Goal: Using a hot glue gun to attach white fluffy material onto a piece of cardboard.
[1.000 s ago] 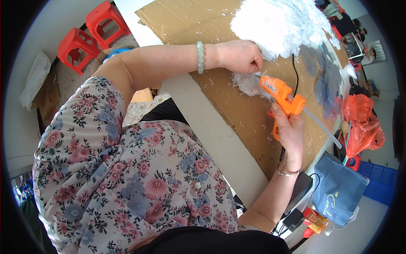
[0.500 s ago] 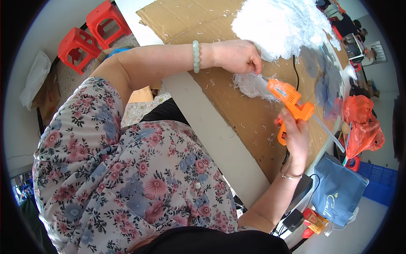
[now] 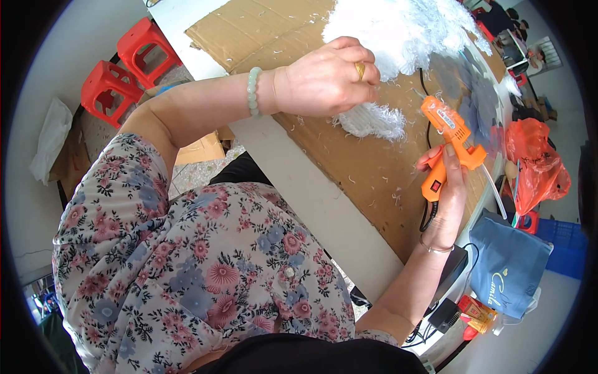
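Note:
My right hand (image 3: 453, 181) is wrapped around the handle of an orange hot glue gun (image 3: 445, 124). The gun's metal nozzle points up and to the left, apart from the white fluffy pieces. A clear glue stick (image 3: 496, 193) sticks out of its back end. My left hand (image 3: 330, 78), with a gold ring and a pale green bead bracelet (image 3: 254, 91), is closed, its back facing up. Its fingertips are hidden, so what they grip cannot be made out. Just below it is a small white fringed piece (image 3: 377, 121), partly covered by that hand.
A heap of white fluffy material (image 3: 398, 37) lies on the cardboard sheet (image 3: 367, 174) at the far side of the table. The gun's black cord hangs by my right wrist. To the right are a red plastic bag (image 3: 532, 168) and a blue bag (image 3: 507, 262). Red stools (image 3: 112, 90) stand at left.
The glue gun has moved right and its nozzle has come away from the small white piece. My left hand has lifted and turned its back upward.

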